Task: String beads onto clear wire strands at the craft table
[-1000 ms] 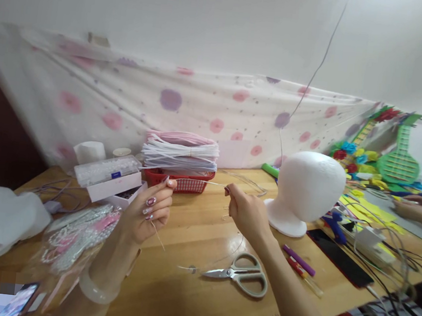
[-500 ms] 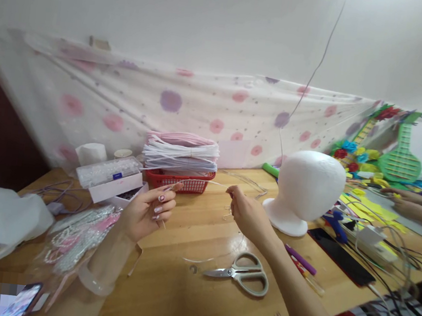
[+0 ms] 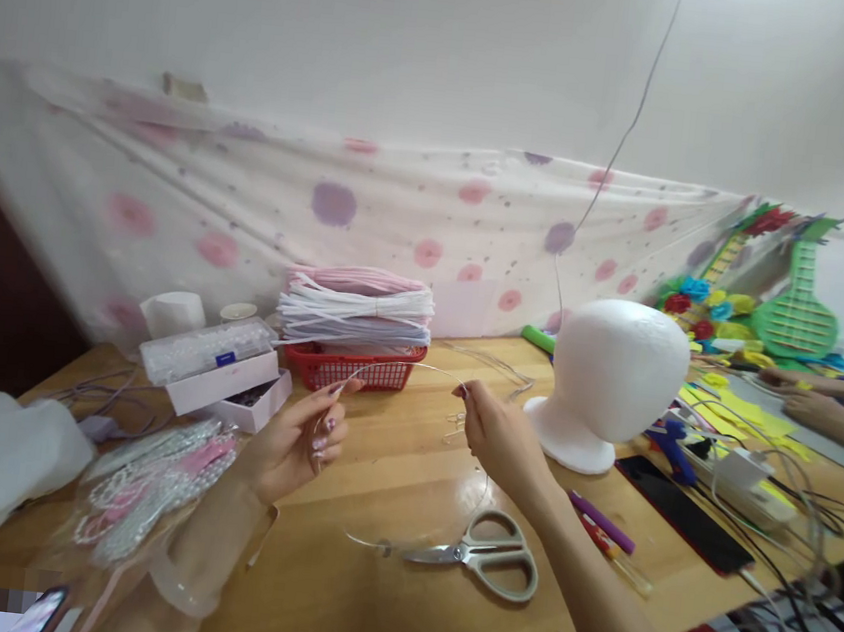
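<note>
A thin pale wire (image 3: 418,364) bows upward between my two hands above the wooden table. My left hand (image 3: 299,442) is closed in a pinch on one side of it, and a length of wire hangs below the fingers. On the other side, my right hand (image 3: 494,432) pinches the wire between thumb and fingertips; its remaining fingers are curled and partly hidden. Grey-handled scissors (image 3: 476,555) lie partly open on the table below my right hand. A white foam head (image 3: 615,387) stands upright to the right of that hand.
Behind the wire stands a red basket (image 3: 297,353) with bundled white and pink strips (image 3: 355,307). White boxes (image 3: 223,384) and bagged beads (image 3: 153,499) are at left. A black phone (image 3: 680,514), pens (image 3: 603,524), cables and a power strip (image 3: 757,492) lie right, near another person's hands (image 3: 805,405).
The wire between my hands now arches higher. My left hand has shifted slightly down and its fingers have moved along the wire. My right hand keeps its pinch, a little lower.
</note>
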Available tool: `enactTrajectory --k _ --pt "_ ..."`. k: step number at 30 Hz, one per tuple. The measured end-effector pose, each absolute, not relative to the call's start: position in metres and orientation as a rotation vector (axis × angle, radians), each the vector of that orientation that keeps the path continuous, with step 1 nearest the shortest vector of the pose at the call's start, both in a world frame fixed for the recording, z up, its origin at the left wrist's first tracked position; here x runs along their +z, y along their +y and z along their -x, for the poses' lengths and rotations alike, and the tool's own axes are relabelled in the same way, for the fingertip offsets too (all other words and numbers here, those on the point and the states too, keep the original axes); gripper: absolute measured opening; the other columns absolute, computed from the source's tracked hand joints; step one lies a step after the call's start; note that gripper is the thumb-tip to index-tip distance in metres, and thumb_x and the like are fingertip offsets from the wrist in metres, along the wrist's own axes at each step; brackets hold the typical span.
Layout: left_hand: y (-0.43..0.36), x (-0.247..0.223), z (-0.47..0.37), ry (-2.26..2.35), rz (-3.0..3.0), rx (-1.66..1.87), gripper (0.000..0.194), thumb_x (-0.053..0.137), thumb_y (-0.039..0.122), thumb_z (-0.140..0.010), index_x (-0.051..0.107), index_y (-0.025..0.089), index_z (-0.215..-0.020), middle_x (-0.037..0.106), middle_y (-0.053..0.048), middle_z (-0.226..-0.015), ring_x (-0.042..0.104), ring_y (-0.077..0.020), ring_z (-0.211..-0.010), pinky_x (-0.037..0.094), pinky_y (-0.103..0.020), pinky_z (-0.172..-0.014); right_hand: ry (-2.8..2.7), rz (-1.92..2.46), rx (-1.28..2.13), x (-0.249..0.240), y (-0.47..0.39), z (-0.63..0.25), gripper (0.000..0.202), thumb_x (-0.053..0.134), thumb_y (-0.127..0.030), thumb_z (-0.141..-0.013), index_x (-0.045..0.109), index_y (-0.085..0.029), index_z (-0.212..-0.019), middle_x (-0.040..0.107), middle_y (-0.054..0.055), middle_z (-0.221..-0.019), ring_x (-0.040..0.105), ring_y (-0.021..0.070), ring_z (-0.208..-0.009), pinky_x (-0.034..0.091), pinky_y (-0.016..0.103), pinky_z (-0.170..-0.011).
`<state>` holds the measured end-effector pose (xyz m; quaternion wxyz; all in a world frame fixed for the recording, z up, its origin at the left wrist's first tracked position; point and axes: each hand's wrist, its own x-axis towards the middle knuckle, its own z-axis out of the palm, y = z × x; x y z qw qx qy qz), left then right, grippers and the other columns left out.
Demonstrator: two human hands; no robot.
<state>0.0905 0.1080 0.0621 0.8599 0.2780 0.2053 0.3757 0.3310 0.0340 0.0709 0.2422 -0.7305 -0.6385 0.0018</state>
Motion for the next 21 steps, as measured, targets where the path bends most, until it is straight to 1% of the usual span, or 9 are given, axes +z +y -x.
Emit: enactTrajectory --k 3,6,8,10,11,15,17,19,21 --pt "0.104 0.056 -0.092 0.440 -0.496 0.780 0.035 0.035 0.014 -0.097 0.069 0.009 -0.091 0.043 0.005 -0.045 0.046 -0.0074 -0.038 0.045 -0.019 -0.040 -1.718 2.011 -0.024 0.069 0.033 -0.332 0.028 0.030 -0.022 -0.095 0.053 -0.016 -0.110 0.057 -0.001 -0.055 0.054 0.0166 -0.047 0.029 0.025 -0.053" --pt "0.102 0.050 -0.092 0.412 -0.427 0.785 0.034 0.037 0.016 -0.097 0.069 0.010 -0.087 0.051 0.003 -0.053 0.051 -0.0073 -0.044 0.054 -0.024 -0.051 -1.718 1.993 -0.030 0.068 0.033 -0.333 0.028 0.030 -0.020 -0.093 0.053 -0.016 -0.109 0.058 -0.001 -0.055 0.053 0.0164 -0.046 0.029 0.025 -0.053" --pt "0.103 0.047 -0.090 0.356 -0.423 0.771 0.026 0.044 0.015 -0.095 0.069 0.010 -0.089 0.055 0.003 -0.059 0.054 -0.0076 -0.048 0.058 -0.028 -0.058 -1.719 1.973 -0.018 0.067 0.033 -0.333 0.028 0.030 -0.020 -0.093 0.053 -0.016 -0.109 0.058 -0.001 -0.055 0.053 0.0162 -0.046 0.030 0.025 -0.053" --pt "0.104 0.045 -0.087 0.274 -0.435 0.754 0.016 0.054 0.011 -0.089 0.068 0.010 -0.096 0.058 0.003 -0.063 0.056 -0.0076 -0.051 0.060 -0.028 -0.060 -1.707 1.956 -0.019 0.066 0.033 -0.334 0.028 0.029 -0.020 -0.092 0.053 -0.017 -0.108 0.059 -0.001 -0.056 0.054 0.0161 -0.046 0.030 0.025 -0.053" --pt "0.104 0.044 -0.085 0.224 -0.445 0.747 0.019 0.057 0.008 -0.086 0.067 0.011 -0.103 0.059 0.003 -0.066 0.057 -0.0074 -0.053 0.060 -0.027 -0.060 -1.695 1.949 -0.030 0.065 0.033 -0.335 0.028 0.029 -0.021 -0.092 0.053 -0.017 -0.107 0.059 -0.001 -0.056 0.054 0.0162 -0.047 0.030 0.025 -0.053" --pt "0.103 0.041 -0.079 0.047 -0.494 0.732 0.053 0.060 -0.001 -0.080 0.055 0.019 -0.129 0.062 0.004 -0.076 0.059 -0.0050 -0.056 0.061 -0.022 -0.062 -1.670 1.927 -0.083 0.062 0.033 -0.337 0.028 0.029 -0.021 -0.091 0.054 -0.018 -0.105 0.060 -0.001 -0.055 0.055 0.0168 -0.047 0.031 0.025 -0.053" --pt "0.102 0.040 -0.079 -0.001 -0.487 0.723 0.062 0.061 0.001 -0.082 0.047 0.023 -0.138 0.063 0.004 -0.075 0.059 -0.0046 -0.055 0.062 -0.024 -0.066 -1.666 1.922 -0.086 0.061 0.033 -0.337 0.028 0.029 -0.022 -0.091 0.054 -0.019 -0.104 0.060 -0.001 -0.055 0.055 0.0171 -0.047 0.031 0.025 -0.053" --pt "0.100 0.040 -0.080 -0.025 -0.455 0.710 0.067 0.063 0.007 -0.084 0.040 0.027 -0.143 0.064 0.005 -0.075 0.061 -0.0055 -0.056 0.063 -0.027 -0.069 -1.662 1.920 -0.079 0.060 0.033 -0.337 0.028 0.028 -0.023 -0.092 0.054 -0.019 -0.103 0.059 -0.001 -0.054 0.055 0.0174 -0.046 0.031 0.026 -0.053" --pt "0.099 0.039 -0.080 -0.035 -0.422 0.703 0.072 0.065 0.010 -0.084 0.034 0.032 -0.146 0.065 0.005 -0.077 0.062 -0.0060 -0.057 0.063 -0.028 -0.068 -1.657 1.919 -0.068 0.061 0.033 -0.336 0.028 0.028 -0.023 -0.092 0.054 -0.019 -0.103 0.058 -0.001 -0.054 0.055 0.0177 -0.047 0.032 0.026 -0.053"
